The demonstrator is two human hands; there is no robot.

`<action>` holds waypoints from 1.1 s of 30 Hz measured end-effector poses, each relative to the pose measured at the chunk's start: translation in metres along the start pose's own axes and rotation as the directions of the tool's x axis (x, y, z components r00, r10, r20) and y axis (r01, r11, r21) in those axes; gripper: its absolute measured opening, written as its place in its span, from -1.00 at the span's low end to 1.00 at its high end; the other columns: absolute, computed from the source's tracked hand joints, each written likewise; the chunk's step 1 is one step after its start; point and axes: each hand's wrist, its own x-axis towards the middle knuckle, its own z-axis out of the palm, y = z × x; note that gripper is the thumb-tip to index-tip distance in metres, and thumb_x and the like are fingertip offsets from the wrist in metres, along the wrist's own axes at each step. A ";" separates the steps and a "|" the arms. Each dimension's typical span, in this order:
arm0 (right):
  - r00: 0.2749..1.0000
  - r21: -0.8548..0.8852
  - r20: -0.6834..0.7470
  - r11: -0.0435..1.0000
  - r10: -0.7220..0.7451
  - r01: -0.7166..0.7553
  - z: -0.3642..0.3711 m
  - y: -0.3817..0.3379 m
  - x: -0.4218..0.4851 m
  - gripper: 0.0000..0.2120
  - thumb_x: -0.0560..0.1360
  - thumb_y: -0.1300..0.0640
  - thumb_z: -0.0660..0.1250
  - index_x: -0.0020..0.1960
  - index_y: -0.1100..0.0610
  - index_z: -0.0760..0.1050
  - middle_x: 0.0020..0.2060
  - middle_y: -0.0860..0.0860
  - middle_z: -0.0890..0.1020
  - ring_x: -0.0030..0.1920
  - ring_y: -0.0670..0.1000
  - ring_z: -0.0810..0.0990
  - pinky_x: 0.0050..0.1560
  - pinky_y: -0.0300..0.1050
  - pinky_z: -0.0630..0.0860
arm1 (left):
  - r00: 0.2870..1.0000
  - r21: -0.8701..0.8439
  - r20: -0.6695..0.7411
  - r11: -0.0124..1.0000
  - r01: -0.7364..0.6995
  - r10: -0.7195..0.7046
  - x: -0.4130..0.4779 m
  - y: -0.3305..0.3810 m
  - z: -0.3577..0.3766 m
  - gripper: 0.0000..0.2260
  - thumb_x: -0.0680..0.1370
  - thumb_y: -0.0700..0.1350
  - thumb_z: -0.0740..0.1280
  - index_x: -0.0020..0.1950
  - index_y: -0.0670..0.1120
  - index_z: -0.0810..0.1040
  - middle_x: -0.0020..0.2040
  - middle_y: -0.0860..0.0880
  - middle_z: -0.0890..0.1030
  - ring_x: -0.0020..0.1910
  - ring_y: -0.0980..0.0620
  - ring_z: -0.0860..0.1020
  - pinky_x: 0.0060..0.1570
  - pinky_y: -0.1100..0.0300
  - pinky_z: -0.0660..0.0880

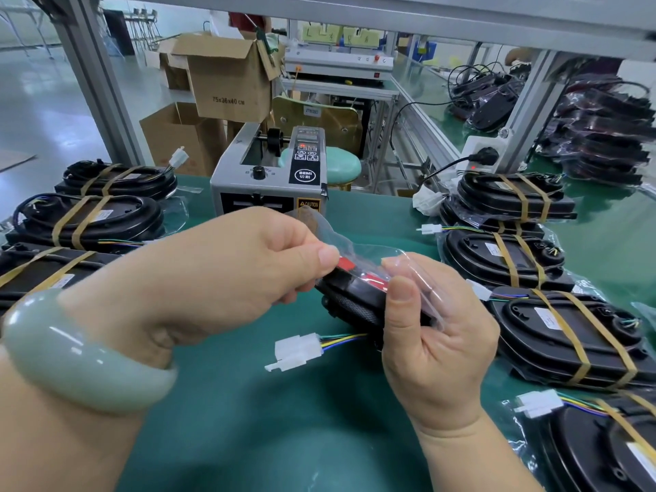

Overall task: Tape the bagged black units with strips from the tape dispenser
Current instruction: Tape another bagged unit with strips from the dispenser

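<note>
Holding the unit (355,296) up off the tabletop (248,403) between both hands lets the person fold its bag (358,252) tight before any tape goes on. The left hand (227,264) has a closed grip: thumb and forefinger pinch the loose clear flap of the bag just above the unit's red part, seemingly drawing the slack over. The right hand (436,346) wraps the unit's other end, fingers curled behind and thumb pressed on the film in front, so the plastic lies flat against the black body. A white connector (296,349) on coloured wires hangs out below, left free of the bag as on the finished ones. The dispenser (269,172) stands straight ahead at the far edge, likely within reach of either hand; whether a strip waits at its slot cannot be told. Taped units (131,218) lie in rows on the left, with more on the right, each crossed by two tan strips (564,328). That suggests the held one is at the folding step, with no tape visible on it yet.
</note>
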 end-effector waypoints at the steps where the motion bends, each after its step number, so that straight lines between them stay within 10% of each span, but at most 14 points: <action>1: 1.000 -0.008 0.002 1.000 -0.006 0.006 0.000 0.000 0.000 -0.78 0.61 -0.04 0.19 0.01 0.06 0.52 -0.07 -0.13 0.59 -0.09 0.02 0.63 -0.06 -0.05 0.53 | 1.000 0.018 0.010 1.000 0.019 -0.019 0.001 0.001 0.000 -0.71 0.34 0.24 0.25 -0.34 0.04 0.55 -0.44 0.09 0.50 -0.42 0.13 0.42 -0.24 0.15 0.39; 23: 1.000 -0.009 0.015 1.000 -0.010 0.010 0.000 -0.001 0.001 -0.79 0.61 -0.04 0.18 0.01 0.05 0.52 -0.09 -0.14 0.58 -0.10 0.02 0.63 -0.09 -0.01 0.53 | 0.994 0.041 -0.002 0.993 0.107 -0.107 0.010 0.006 0.007 -0.68 0.31 0.19 0.25 -0.36 -0.07 0.49 -0.40 -0.05 0.41 -0.35 0.00 0.30 -0.26 0.10 0.27; 33: 1.000 -0.021 0.016 1.000 -0.021 0.022 0.000 -0.001 0.000 -0.81 0.61 -0.04 0.19 0.02 0.03 0.52 -0.10 -0.16 0.59 -0.09 0.01 0.63 -0.09 0.01 0.54 | 0.991 0.177 -0.131 0.984 0.015 0.009 0.006 0.002 0.017 -0.62 0.45 0.13 0.22 -0.23 -0.21 0.50 -0.57 0.10 0.30 -0.59 0.12 0.24 -0.60 0.38 0.23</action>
